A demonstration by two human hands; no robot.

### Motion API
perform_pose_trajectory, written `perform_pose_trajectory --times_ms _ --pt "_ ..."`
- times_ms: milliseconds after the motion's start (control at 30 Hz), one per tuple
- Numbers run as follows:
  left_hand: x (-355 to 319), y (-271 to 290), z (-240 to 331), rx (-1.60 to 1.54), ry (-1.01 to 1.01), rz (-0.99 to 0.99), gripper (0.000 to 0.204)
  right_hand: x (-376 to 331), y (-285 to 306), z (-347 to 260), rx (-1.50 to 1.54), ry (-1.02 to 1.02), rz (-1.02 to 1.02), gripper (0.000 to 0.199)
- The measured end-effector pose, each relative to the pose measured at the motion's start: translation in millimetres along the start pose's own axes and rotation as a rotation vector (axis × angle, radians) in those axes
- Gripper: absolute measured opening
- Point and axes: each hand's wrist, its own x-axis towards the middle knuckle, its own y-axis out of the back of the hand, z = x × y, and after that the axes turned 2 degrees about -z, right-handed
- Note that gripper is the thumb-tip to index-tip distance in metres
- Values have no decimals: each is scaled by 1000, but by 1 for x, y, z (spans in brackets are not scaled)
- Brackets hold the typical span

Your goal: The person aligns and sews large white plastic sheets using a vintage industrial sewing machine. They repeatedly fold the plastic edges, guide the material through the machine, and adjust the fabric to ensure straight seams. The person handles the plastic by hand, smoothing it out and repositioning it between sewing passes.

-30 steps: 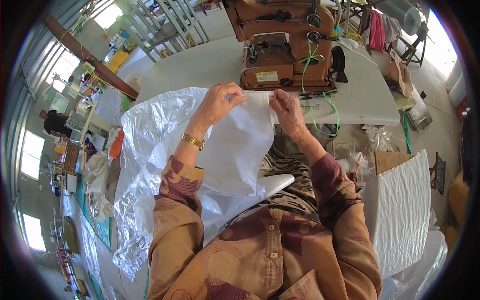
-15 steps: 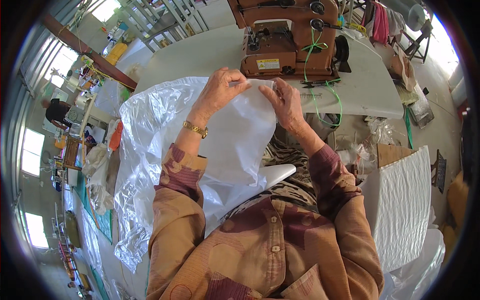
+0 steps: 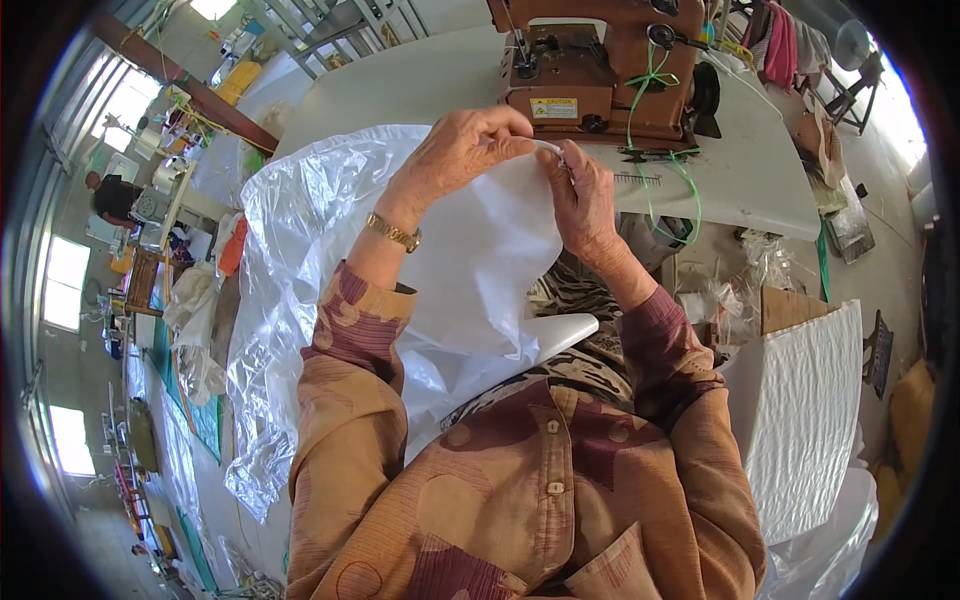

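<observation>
Lifting the white bag (image 3: 480, 260) a bit higher than a moment ago, you have brought its top edge right up close to the brown sewing machine (image 3: 600, 70) on the white table (image 3: 740, 170), so the edge looks about ready to go under it. Your left hand (image 3: 455, 155) pinches the folded top edge from above, and your right hand (image 3: 580, 195) pinches that same edge just beside it, while the rest of the bag and its clear plastic liner (image 3: 290, 300) hang down over your lap
</observation>
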Motion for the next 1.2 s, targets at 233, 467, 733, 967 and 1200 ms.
perform_pose_trajectory --times_ms 233,467,733,967,1200 --pt "-3 9 14 -25 72 -133 28 -10 -4 18 543 -335 -185 41" --pt "2 26 86 -155 -44 25 24 -4 31 -48 627 -142 32 28" --pt "28 -8 52 -123 -6 74 32 0 42 -25 -40 9 87 10" --pt "36 -31 14 -123 187 71 30 -18 26 -1 -114 40 83 40" --pt "36 -42 4 -408 268 106 37 -16 27 3 -357 -32 -204 65"
